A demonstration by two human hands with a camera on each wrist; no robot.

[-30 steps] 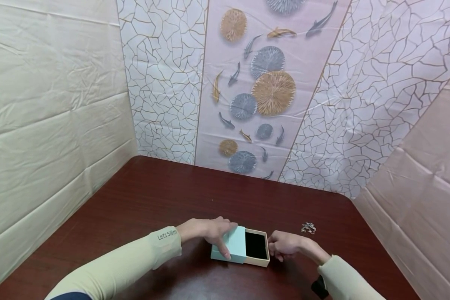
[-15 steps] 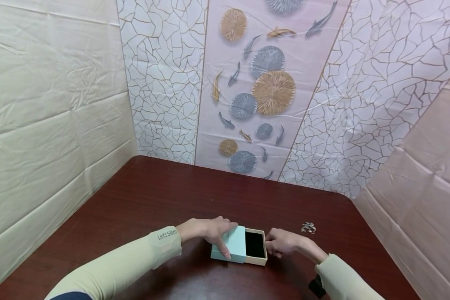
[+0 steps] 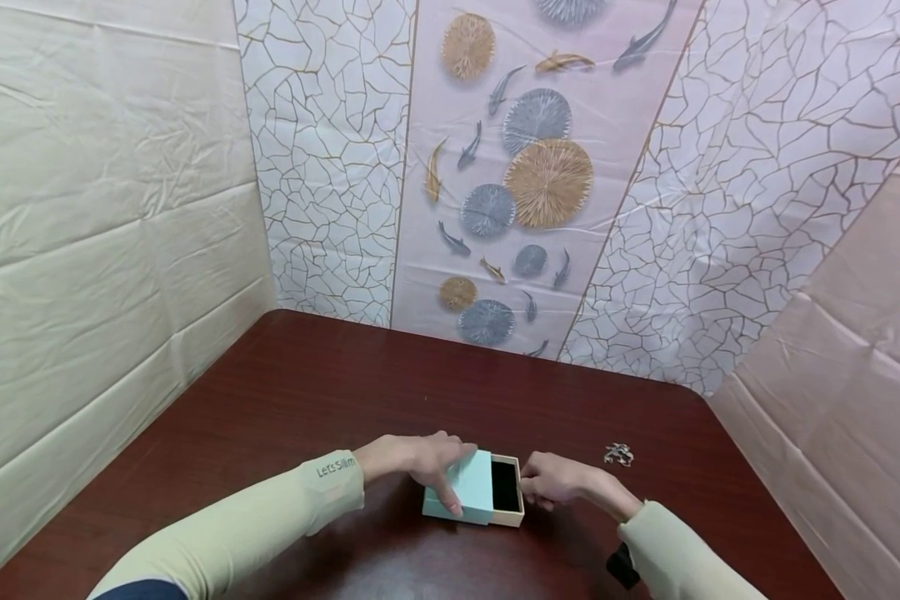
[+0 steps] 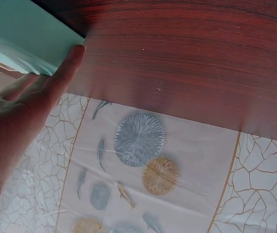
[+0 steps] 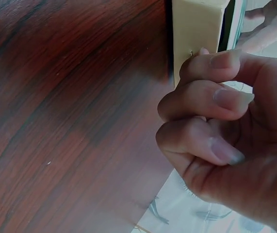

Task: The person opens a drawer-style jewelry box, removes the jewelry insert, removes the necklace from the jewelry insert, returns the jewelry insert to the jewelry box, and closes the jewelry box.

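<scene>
On the table lies a drawer-style box with a mint-green sleeve [image 3: 471, 487]. A cream drawer [image 3: 507, 518] with a black lining sticks out of its right side. My left hand [image 3: 427, 467] grips the sleeve, thumb at the near side and fingers at the far side. In the left wrist view, part of the sleeve [image 4: 26, 36] shows beside this hand. My right hand [image 3: 555, 479] is against the drawer's outer end, fingers curled. Seen from the right wrist, curled fingers [image 5: 206, 99] touch the drawer's end face [image 5: 196, 29]; the thumb is mostly hidden.
A small tangle of silvery metal pieces [image 3: 618, 454] lies to the right, beyond my right hand. The dark red-brown table [image 3: 330, 375] has patterned cloth [image 3: 495, 208] hanging behind it and pale cloth walls at both sides.
My right hand has moved left together with the drawer, which has slid further into the sleeve. The left hand and sleeve have stayed in place.
</scene>
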